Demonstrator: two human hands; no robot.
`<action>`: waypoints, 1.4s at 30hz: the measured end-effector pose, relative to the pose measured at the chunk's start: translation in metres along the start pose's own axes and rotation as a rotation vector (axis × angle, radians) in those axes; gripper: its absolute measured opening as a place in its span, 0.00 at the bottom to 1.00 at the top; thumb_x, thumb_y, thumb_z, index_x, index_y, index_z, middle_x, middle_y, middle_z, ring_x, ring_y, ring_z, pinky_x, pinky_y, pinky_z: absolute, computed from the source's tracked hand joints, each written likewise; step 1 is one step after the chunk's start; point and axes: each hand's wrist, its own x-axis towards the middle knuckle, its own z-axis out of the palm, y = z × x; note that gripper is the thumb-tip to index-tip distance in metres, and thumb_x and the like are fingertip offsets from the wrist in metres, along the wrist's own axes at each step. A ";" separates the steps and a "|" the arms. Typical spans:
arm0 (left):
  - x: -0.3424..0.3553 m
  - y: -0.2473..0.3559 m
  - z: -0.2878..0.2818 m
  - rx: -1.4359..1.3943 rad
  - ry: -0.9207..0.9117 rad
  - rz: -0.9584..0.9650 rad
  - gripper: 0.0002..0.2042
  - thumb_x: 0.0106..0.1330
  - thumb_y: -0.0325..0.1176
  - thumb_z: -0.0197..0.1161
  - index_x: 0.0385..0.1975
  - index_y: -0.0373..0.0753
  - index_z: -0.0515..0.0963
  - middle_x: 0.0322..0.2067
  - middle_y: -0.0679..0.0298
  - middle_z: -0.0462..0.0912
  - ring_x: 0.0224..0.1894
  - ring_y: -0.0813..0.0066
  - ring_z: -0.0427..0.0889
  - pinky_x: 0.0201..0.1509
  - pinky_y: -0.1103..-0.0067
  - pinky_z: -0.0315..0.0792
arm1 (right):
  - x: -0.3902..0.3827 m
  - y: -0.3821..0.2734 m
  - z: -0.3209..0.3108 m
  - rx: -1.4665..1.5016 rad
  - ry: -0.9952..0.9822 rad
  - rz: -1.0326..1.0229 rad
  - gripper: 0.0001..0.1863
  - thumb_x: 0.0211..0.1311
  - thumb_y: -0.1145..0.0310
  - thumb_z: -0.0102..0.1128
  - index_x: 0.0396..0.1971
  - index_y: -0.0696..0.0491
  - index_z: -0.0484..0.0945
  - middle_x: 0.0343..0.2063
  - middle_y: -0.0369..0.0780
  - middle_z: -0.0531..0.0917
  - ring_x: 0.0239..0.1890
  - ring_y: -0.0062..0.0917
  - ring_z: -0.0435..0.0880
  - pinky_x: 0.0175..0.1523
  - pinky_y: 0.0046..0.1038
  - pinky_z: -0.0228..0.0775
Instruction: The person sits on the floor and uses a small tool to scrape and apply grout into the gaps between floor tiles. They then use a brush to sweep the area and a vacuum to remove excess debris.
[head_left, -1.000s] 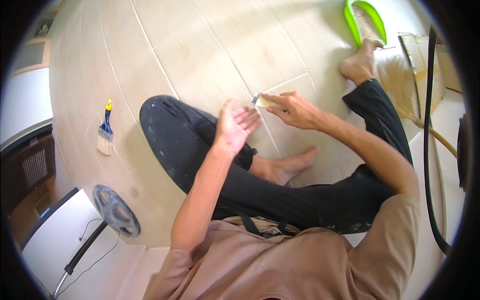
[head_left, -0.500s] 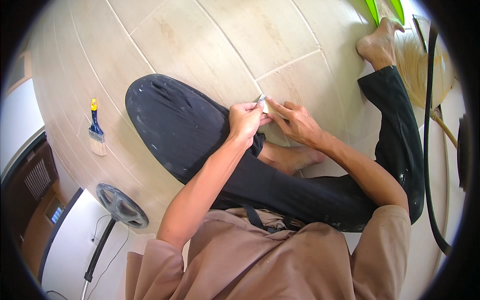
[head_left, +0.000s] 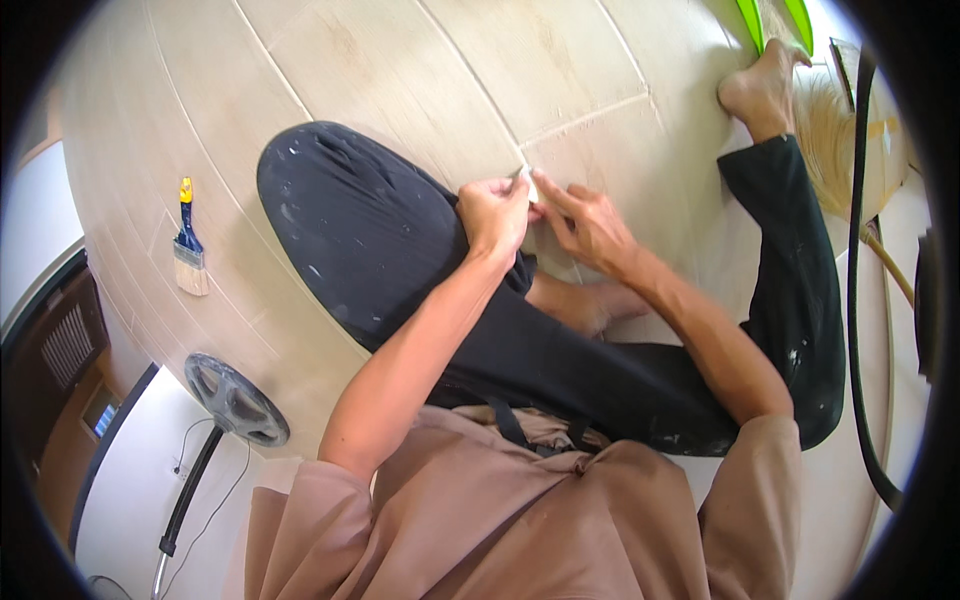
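My left hand (head_left: 495, 217) is closed, with thumb and fingers pinching a small white flat piece (head_left: 531, 186) whose kind I cannot make out. My right hand (head_left: 592, 228) comes in from the other side. Its index finger is stretched out and touches the white piece, while its thumb points the same way, apart from the index finger. Both hands are just above the tiled floor (head_left: 400, 85), close to where two pale joint lines (head_left: 525, 145) meet. Part of the white piece is hidden by my left fingers.
A flat paintbrush (head_left: 188, 240) with a blue and yellow handle lies on the left. Below it is a round grey disc head (head_left: 237, 398) on a black pole. My legs in dark trousers (head_left: 360, 230) surround the hands. A straw broom (head_left: 832, 150) and green strips (head_left: 798, 22) are at upper right.
Both hands have moved slightly up and away from me with the white piece, closer to the joint crossing. The head view has shifted a little.
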 end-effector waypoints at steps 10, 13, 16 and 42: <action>0.005 0.002 0.001 0.193 0.064 0.037 0.12 0.70 0.27 0.67 0.27 0.23 0.81 0.25 0.56 0.84 0.24 0.74 0.85 0.27 0.78 0.83 | 0.003 -0.002 0.002 -0.033 -0.054 0.044 0.25 0.68 0.61 0.63 0.64 0.49 0.77 0.24 0.52 0.80 0.26 0.50 0.83 0.33 0.46 0.74; 0.008 0.011 0.001 0.264 0.124 0.024 0.12 0.69 0.27 0.67 0.27 0.22 0.81 0.25 0.56 0.84 0.24 0.73 0.85 0.28 0.76 0.85 | 0.008 -0.006 0.003 -0.060 -0.045 0.050 0.25 0.67 0.62 0.63 0.64 0.49 0.77 0.25 0.53 0.81 0.25 0.50 0.82 0.33 0.47 0.74; 0.014 0.020 0.008 0.162 0.094 0.130 0.12 0.68 0.27 0.68 0.28 0.21 0.82 0.25 0.56 0.84 0.24 0.73 0.85 0.27 0.76 0.84 | 0.013 0.001 0.002 -0.044 -0.015 0.053 0.26 0.67 0.62 0.63 0.64 0.50 0.77 0.25 0.53 0.81 0.26 0.51 0.83 0.34 0.47 0.75; 0.011 0.011 0.007 -0.084 0.093 0.004 0.09 0.70 0.29 0.67 0.35 0.27 0.84 0.27 0.61 0.83 0.24 0.80 0.78 0.29 0.77 0.75 | 0.015 -0.009 0.002 -0.094 0.038 0.034 0.24 0.67 0.61 0.64 0.63 0.46 0.79 0.24 0.48 0.80 0.24 0.46 0.82 0.32 0.43 0.74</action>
